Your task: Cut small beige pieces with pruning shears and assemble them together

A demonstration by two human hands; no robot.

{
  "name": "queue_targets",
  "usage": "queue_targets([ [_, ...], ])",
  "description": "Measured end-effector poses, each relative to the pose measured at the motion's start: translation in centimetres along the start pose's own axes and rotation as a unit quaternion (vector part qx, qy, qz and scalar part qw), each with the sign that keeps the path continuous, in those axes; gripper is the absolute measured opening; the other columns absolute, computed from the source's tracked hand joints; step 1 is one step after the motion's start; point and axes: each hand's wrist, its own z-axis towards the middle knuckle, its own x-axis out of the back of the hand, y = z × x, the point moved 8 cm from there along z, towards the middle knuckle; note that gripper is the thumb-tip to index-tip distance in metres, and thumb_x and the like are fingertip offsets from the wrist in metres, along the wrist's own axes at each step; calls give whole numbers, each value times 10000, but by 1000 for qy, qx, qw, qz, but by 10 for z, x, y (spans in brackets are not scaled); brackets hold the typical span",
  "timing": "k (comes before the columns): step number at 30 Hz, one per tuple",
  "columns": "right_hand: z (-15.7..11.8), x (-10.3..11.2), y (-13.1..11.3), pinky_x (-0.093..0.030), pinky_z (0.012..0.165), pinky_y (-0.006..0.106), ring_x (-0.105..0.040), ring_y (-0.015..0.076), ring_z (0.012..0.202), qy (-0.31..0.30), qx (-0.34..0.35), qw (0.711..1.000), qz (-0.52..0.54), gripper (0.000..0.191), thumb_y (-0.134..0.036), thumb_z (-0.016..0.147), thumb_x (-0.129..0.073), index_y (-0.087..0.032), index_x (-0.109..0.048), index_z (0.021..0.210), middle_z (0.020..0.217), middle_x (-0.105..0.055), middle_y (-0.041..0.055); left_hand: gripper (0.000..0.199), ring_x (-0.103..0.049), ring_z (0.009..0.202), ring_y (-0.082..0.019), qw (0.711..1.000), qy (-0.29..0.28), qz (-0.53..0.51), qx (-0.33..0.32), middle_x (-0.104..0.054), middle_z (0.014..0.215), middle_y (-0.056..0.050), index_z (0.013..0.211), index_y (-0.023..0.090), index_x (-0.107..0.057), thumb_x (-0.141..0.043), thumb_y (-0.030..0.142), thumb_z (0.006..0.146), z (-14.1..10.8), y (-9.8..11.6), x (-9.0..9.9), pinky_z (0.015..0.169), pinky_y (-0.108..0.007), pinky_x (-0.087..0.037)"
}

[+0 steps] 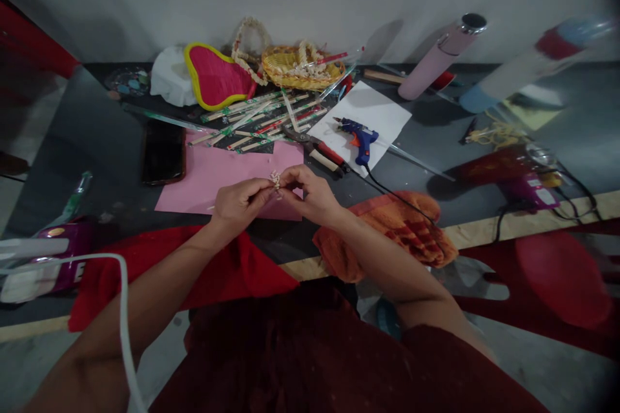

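Observation:
Above a pink paper sheet (217,174), a small cluster of pale pieces (276,179) is pinched between my two hands. My left hand (242,201) grips it from the left, thumb and fingers pressed together. On the other side my right hand (310,192) holds it with bent fingers. Pliers (322,153) with red and white handles lie just beyond my right hand. A blue glue gun (359,139) rests on white paper (378,106). Behind the pink sheet, many thin sticks in printed wrappers (261,119) are scattered.
A black phone (163,152) lies left of the pink sheet. Along the wall stand a pink-and-yellow shape (217,77), a wicker basket (303,71) and a pink flask (438,61). An orange towel (387,229) and red cloth (194,264) lie at the front edge.

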Motion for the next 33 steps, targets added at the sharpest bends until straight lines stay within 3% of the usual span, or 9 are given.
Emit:
queue_targets([
  [5,0,-4,2,-493,754,244,-622,120,811,-22,-4,1000,4,169,-292,863,-544,-193,-583,994,923,-650,31,283,-674,811,-126,1000,0,7,6,-735,934,-2,998,218,-687,-500,398,884,0,-2,-1,733,-196,-486],
  [13,2,-3,3,-415,634,198,-549,84,663,-24,-23,999,-8,175,-315,876,-543,-159,-616,902,785,-631,7,287,-667,816,-130,999,0,-15,38,-730,937,-10,1009,220,-677,-491,400,885,0,-4,-3,741,-213,-492],
  [18,0,-7,7,-393,591,199,-510,81,628,-28,-69,997,36,208,-342,887,-515,-162,-612,926,767,-609,-1,254,-673,782,-119,996,18,-54,67,-728,922,6,1006,221,-664,-542,389,860,-1,-8,1,718,-204,-498],
  [27,0,-11,4,-425,616,212,-532,87,660,-17,-86,989,122,231,-377,877,-524,-166,-612,911,793,-610,8,170,-675,751,-104,996,61,-57,19,-739,870,21,918,219,-692,-593,335,841,-1,1,10,709,-180,-505],
  [33,0,-10,1,-413,598,200,-514,80,649,-48,-92,985,140,256,-398,859,-547,-151,-614,872,763,-606,3,211,-689,775,-121,999,47,0,-19,-750,874,14,911,226,-717,-549,347,868,0,8,11,751,-197,-519],
])
